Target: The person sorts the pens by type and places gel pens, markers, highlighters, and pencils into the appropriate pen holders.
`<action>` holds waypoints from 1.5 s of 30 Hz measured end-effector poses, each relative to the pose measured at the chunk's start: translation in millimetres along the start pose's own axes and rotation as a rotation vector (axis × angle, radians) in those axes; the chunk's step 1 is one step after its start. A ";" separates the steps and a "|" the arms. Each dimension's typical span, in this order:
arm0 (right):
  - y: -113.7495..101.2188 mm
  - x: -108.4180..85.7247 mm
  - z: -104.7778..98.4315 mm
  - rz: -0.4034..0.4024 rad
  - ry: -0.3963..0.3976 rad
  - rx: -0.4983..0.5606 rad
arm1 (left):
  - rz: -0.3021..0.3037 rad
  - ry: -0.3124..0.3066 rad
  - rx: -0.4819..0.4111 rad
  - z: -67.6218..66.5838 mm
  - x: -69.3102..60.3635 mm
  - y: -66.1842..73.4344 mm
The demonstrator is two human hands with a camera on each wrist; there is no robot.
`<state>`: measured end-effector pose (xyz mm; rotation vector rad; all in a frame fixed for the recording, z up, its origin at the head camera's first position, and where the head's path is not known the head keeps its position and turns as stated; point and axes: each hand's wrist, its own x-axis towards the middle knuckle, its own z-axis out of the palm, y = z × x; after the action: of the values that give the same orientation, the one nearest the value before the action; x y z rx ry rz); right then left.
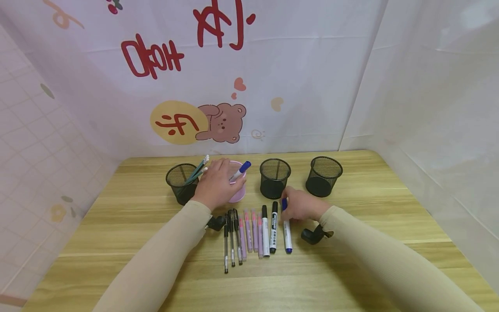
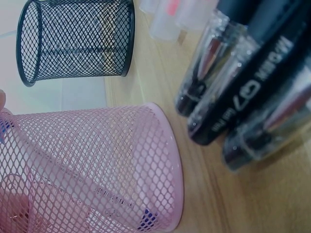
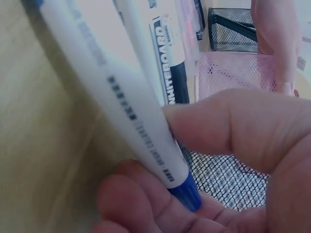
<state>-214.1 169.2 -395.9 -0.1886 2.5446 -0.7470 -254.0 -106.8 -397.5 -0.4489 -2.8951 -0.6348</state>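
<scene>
Left hand (image 1: 216, 186) around the pink cup (image 1: 238, 196), right hand (image 1: 301, 204) pinching a blue-ended marker (image 1: 287, 237)

Just left of centre in the head view, the left hand lies at the pink cup's rim, its thumb on the near side and the other fingers towards the far side, holding it. Inside leans a second blue-ended marker (image 1: 239, 170), one end sticking up past the rim; the left wrist view shows its other end low in the cup.

Right of centre, the right hand's fingers are narrowed on the blue-ended marker near its upper end, while its lower end points to the bottom of the frame. Whether it touches the surface (image 1: 269, 288) cannot be told.

Between the hands, along the centre, lie three black gel pens (image 1: 232, 242), four lilac highlighters (image 1: 248, 238) and two black-and-white markers (image 1: 266, 238), side by side.

Towards the surface's upper edge, a black mesh cup (image 1: 178, 187) beside the left hand holds teal sticks (image 1: 195, 174) with white tips. A middle mesh cup (image 1: 269, 190) stands just beyond the right hand, and a right-hand mesh cup (image 1: 319, 187) farther right.
</scene>
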 end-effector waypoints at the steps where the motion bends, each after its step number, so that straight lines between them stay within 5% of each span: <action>1: -0.3 -0.5 -0.6 -0.004 0.013 -0.003 | 0.000 0.001 0.000 0.2 0.1 0.0; 10: 1.7 -3.4 -4.0 -0.054 0.115 -0.020 | 0.000 0.005 -0.007 1.1 0.4 -1.3; 45: -13.0 -26.0 -6.6 -0.217 0.176 0.131 | 0.010 0.015 -0.007 0.5 0.0 -1.0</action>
<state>-194.5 168.1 -373.5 -0.3739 2.6563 -1.0523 -254.4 -107.4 -398.4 -0.4574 -2.8760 -0.6445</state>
